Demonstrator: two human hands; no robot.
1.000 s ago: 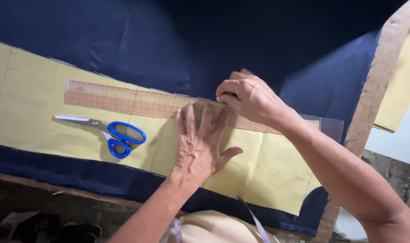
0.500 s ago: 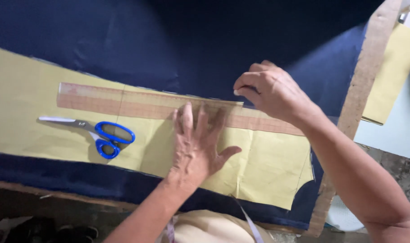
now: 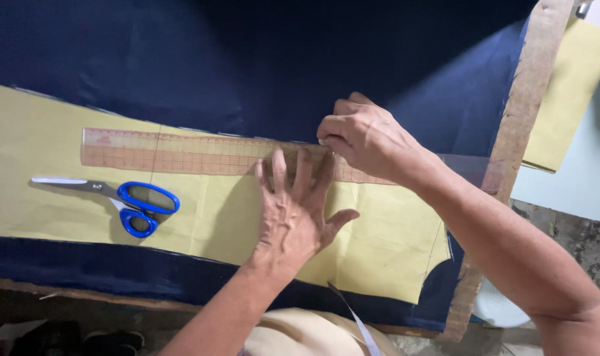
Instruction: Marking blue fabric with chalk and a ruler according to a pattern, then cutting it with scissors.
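Here the left hand (image 3: 293, 217) lies flat, fingers (image 3: 279, 173) spread apart, pressing a clear ruler (image 3: 181, 153) onto a yellow paper pattern (image 3: 43, 142). The right hand (image 3: 366, 135) has its fingers curled together at the ruler's upper edge; whether they pinch anything cannot be told. Blue-handled scissors (image 3: 125, 201) lie on the pattern below the ruler, left of the hand. Dark blue fabric (image 3: 247, 66) lies under it all.

Wooden table (image 3: 521, 125), worn edge showing along right side and bottom. Dark blue fabric (image 3: 247, 66) spread flat directly on it, covers nearly the whole top. A second yellow paper sheet (image 3: 567, 92) lies past the table's right edge, apart from fabric.
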